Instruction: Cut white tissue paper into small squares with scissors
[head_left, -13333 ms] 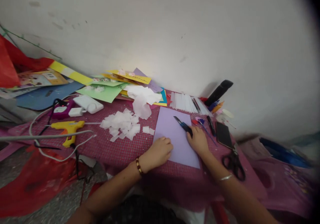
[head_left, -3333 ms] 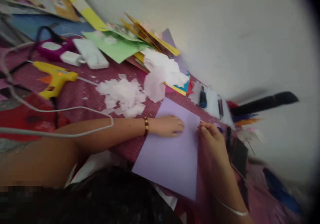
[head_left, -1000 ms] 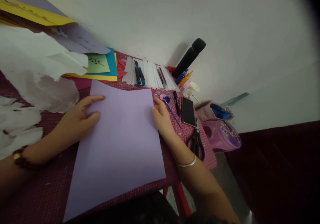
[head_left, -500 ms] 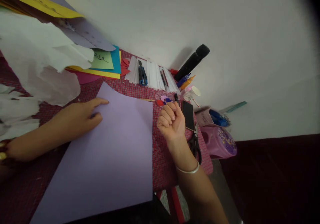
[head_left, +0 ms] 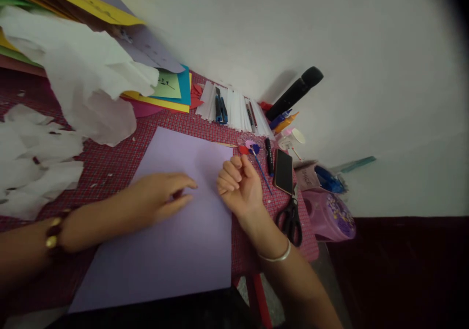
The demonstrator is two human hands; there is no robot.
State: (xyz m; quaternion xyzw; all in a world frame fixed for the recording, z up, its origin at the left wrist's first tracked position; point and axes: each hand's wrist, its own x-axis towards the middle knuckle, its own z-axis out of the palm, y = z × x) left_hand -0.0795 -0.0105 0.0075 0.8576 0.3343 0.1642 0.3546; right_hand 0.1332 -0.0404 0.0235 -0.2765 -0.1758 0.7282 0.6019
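A large purple sheet of paper lies on the checked tablecloth in front of me. My left hand is over its middle, thumb and fingers apart and nothing between them, slightly blurred. At the sheet's right edge my right hand is curled into a loose fist, palm side up; no object shows in it. Just beyond it are a thin blue paintbrush and a clear dish with red, pink and blue pieces. A black marker lies beside the brush.
A phone and black-handled scissors lie on the right. White strips with a blue-black cutter are at the back, near a black cylinder. Torn white paper covers the left; a pink container stands off the table's right edge.
My left hand has left the sheet's upper left edge and moved right and nearer over its middle. The sheet's raised corner now lies flatter. My right fist has shifted slightly left, onto the sheet's edge.
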